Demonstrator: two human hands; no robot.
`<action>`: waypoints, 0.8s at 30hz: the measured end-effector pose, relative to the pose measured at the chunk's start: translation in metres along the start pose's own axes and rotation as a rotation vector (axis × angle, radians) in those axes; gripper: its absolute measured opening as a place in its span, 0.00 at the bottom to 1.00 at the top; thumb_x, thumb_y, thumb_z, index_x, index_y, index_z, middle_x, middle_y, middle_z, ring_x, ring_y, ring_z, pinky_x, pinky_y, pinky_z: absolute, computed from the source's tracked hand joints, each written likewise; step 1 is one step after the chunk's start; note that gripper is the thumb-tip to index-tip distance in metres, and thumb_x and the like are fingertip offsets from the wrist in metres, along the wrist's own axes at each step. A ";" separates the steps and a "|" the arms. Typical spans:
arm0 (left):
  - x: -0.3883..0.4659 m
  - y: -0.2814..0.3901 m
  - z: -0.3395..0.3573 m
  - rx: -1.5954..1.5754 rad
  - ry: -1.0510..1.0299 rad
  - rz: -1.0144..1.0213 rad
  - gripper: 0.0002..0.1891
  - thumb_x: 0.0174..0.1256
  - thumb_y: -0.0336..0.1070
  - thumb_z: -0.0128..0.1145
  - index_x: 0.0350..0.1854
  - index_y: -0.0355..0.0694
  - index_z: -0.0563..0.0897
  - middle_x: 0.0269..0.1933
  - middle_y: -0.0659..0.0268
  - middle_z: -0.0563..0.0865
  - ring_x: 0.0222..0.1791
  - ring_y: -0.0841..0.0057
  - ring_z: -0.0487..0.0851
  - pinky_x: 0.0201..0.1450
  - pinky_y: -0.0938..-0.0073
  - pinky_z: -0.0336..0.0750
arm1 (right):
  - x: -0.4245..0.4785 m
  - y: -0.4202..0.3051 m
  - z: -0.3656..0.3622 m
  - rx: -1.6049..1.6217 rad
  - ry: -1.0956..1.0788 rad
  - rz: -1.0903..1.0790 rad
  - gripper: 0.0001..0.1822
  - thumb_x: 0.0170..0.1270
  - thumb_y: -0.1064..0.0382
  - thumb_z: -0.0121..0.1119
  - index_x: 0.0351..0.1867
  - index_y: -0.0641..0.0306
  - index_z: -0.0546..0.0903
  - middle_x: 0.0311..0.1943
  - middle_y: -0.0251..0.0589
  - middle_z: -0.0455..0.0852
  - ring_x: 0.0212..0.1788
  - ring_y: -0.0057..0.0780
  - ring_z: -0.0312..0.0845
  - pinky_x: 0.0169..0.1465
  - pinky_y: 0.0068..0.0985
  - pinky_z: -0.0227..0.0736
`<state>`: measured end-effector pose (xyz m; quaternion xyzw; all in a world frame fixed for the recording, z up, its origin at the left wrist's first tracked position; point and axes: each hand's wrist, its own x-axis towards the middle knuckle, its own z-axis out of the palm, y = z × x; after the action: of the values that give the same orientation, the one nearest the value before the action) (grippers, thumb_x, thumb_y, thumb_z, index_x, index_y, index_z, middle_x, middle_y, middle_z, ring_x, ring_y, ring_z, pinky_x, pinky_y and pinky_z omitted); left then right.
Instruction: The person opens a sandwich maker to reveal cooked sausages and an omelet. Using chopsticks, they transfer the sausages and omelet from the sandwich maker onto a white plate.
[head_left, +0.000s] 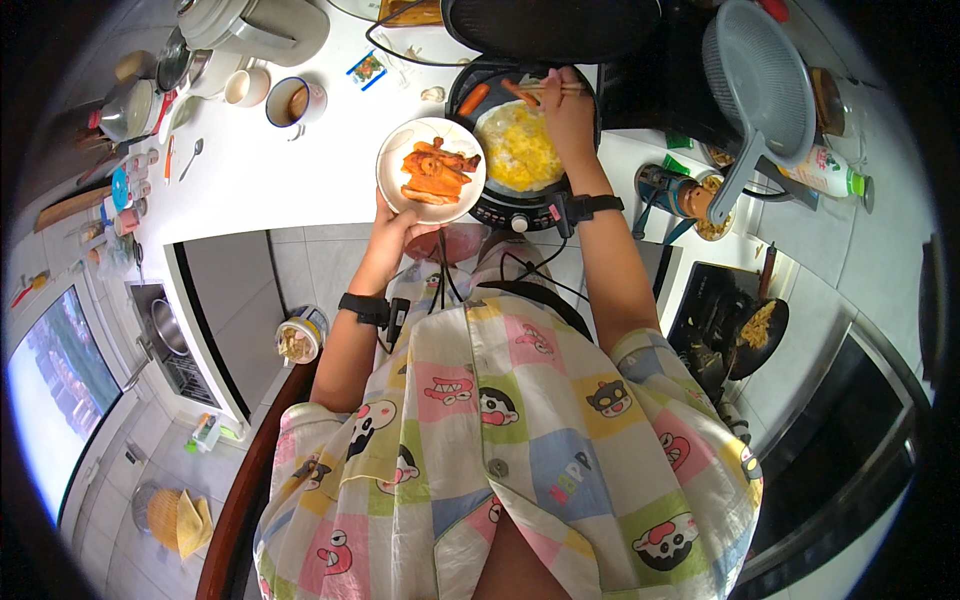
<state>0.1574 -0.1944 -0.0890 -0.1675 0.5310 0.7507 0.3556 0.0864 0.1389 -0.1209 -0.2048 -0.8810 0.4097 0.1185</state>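
Note:
My left hand (396, 231) grips the lower rim of a white plate (390, 169). On the plate lies a pile of browned, orange-red food pieces (437, 180), perhaps cut sausage and meat. The plate overlaps the left edge of a round black electric griddle (495, 208). Over the griddle's right side, my right hand (566, 112) holds wooden chopsticks (571, 88), partly hidden by the fingers. Their tips are close to a sausage piece (519, 93); I cannot tell if they pinch it. Another sausage piece (473, 99) lies at the left, above a flat pancake with yellow egg (520, 146).
The griddle's raised lid (551, 26) stands behind. An enamel mug (295, 103), a white cup (246, 88) and a spoon (192, 157) are on the left counter. To the right are a grey strainer (761, 82), a pepper mill (694, 201) and a frying pan (766, 349) holding food.

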 end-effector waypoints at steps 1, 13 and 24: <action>-0.001 0.003 0.003 0.004 0.005 -0.002 0.45 0.72 0.18 0.45 0.87 0.46 0.40 0.77 0.44 0.67 0.63 0.45 0.86 0.58 0.55 0.91 | 0.001 -0.002 0.000 0.036 0.043 -0.015 0.17 0.85 0.54 0.48 0.43 0.64 0.80 0.33 0.53 0.91 0.39 0.58 0.89 0.43 0.46 0.82; 0.005 0.002 0.004 0.012 -0.023 0.012 0.44 0.72 0.18 0.45 0.87 0.46 0.41 0.76 0.44 0.69 0.64 0.47 0.85 0.59 0.54 0.91 | -0.045 -0.045 -0.044 0.627 0.138 0.070 0.17 0.87 0.56 0.47 0.41 0.64 0.79 0.28 0.37 0.83 0.25 0.20 0.77 0.31 0.19 0.73; 0.015 0.000 0.010 0.018 -0.037 0.033 0.39 0.73 0.20 0.45 0.84 0.38 0.47 0.75 0.42 0.71 0.64 0.48 0.86 0.62 0.55 0.90 | -0.125 -0.073 -0.057 0.560 -0.351 0.058 0.22 0.89 0.48 0.40 0.44 0.62 0.77 0.31 0.37 0.84 0.27 0.23 0.80 0.37 0.27 0.77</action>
<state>0.1484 -0.1801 -0.0946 -0.1417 0.5336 0.7547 0.3544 0.2000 0.0780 -0.0337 -0.1155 -0.7348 0.6683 0.0051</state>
